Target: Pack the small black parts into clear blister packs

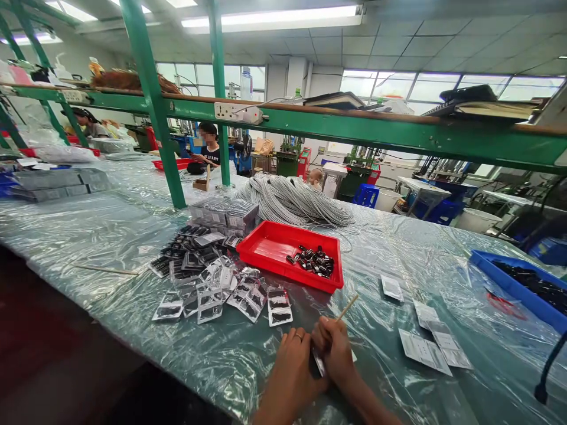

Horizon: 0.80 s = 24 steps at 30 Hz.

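My right hand (334, 349) is closed around a thin wooden stick (349, 306), whose upper end slants up past the fingers. Close against it, my left hand (289, 369) has bent fingers and wears a ring. It holds down a small clear-and-white pouch (318, 362) on the table, mostly hidden under both hands. Just beyond lies a filled pouch (279, 307) with dark contents, at the edge of a heap of similar pouches (217, 289). Several flat, pale pouches (424, 350) lie to the right.
A red tray (270, 245) holds small black parts (314, 261). Behind are grey boxes (224, 213) and coiled grey cable (292, 200). A blue tray (522, 274) of dark parts sits right. Plastic film covers the table; a green shelf frame (345, 124) crosses above. Another person (209, 147) sits beyond.
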Tool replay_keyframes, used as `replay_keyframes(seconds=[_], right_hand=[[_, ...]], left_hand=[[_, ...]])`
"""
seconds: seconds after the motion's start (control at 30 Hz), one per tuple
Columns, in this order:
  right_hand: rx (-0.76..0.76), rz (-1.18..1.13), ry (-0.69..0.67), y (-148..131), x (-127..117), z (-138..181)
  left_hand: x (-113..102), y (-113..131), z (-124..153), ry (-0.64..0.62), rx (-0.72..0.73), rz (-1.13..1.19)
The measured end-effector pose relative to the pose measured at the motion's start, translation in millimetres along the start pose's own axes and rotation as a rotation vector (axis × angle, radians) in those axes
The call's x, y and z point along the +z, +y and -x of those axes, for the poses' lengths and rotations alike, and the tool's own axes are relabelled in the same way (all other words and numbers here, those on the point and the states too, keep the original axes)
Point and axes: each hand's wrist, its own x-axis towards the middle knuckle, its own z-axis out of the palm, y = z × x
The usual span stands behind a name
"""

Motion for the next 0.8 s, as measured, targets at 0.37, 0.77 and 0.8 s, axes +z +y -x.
replay_keyframes(seconds=[0.37, 0.77, 0.8], right_hand=[[0.06, -0.139, 0.095, -32, -17, 7], [-0.05, 0.075, 0.047, -20, -19, -9], [-0.058, 0.148, 0.038, -20, -21, -4]], left_hand=[[-13, 20, 1, -0.085, -0.038, -0.088], [7, 24, -7, -0.082, -0.028, -0.103], [7, 24, -7, -0.069, -0.026, -0.11]])
